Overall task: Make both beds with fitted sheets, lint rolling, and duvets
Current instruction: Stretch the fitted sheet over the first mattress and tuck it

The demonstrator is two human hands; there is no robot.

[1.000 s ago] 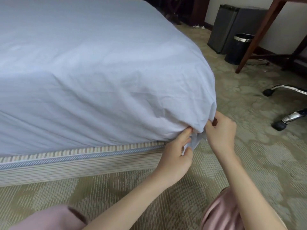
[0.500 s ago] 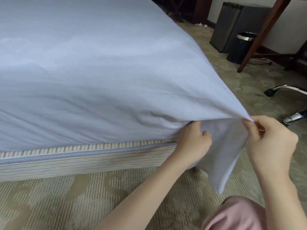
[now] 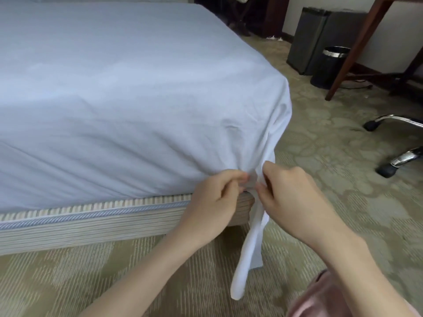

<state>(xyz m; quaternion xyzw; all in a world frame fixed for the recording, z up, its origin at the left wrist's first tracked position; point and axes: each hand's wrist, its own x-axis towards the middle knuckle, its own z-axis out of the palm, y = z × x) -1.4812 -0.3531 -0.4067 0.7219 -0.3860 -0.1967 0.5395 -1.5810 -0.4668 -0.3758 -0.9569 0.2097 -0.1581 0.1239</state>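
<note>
Pinching the sheet (image 3: 137,92) at the bed's near corner, both hands close together and level with the mattress's lower edge. Left hand (image 3: 214,202) closed on bunched cloth just above the striped base (image 3: 91,223); right hand (image 3: 295,200) closed on the same gather, fingers (image 3: 266,179) curled inward. Hanging below the hands, a loose white tail (image 3: 248,255) of sheet, reaching down in front of the carpet (image 3: 343,213). Spread smooth over the mattress top and side, with creases fanning out from the pinched corner. Well apart at right: bin (image 3: 329,67), chair legs (image 3: 398,138).
</note>
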